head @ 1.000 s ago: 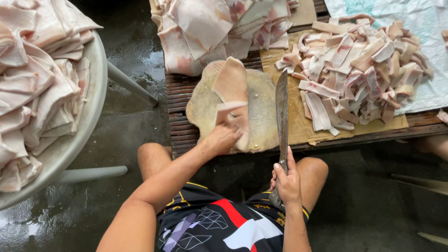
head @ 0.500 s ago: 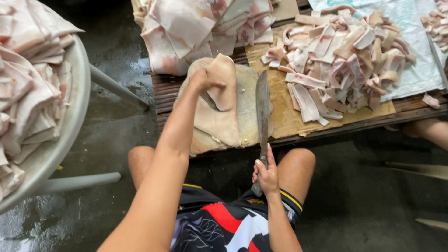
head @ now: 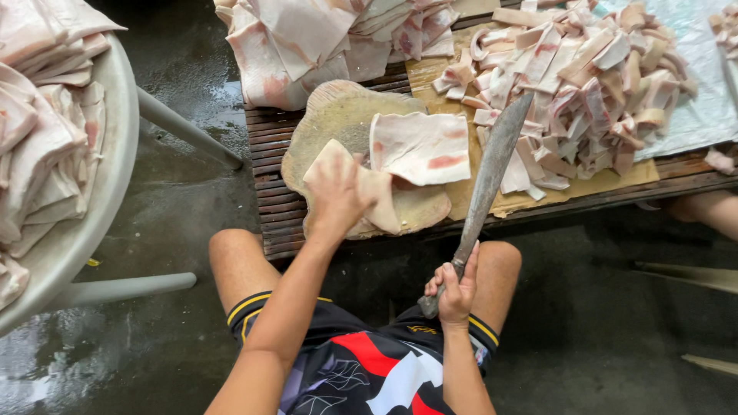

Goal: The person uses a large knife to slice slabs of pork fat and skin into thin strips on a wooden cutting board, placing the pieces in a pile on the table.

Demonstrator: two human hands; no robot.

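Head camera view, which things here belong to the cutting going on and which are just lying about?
In use:
left hand on a folded slab of pork skin
round chopping block
right hand gripping a long knife

Lying about:
heap of cut strips
uncut stack
big basin

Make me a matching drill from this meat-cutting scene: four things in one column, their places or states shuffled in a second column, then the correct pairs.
Things:
1. long knife
2. flat slab of pork skin
3. pile of cut strips
4. round basin

Places or states:
A. heaped on the brown sheet, at the far right of the bench
B. gripped by the handle in the right hand, blade slanting up over the bench
C. lying on the round chopping block, next to the left hand
D. at the left edge of the view, stacked with uncut slabs

Pairs: 1-B, 2-C, 3-A, 4-D
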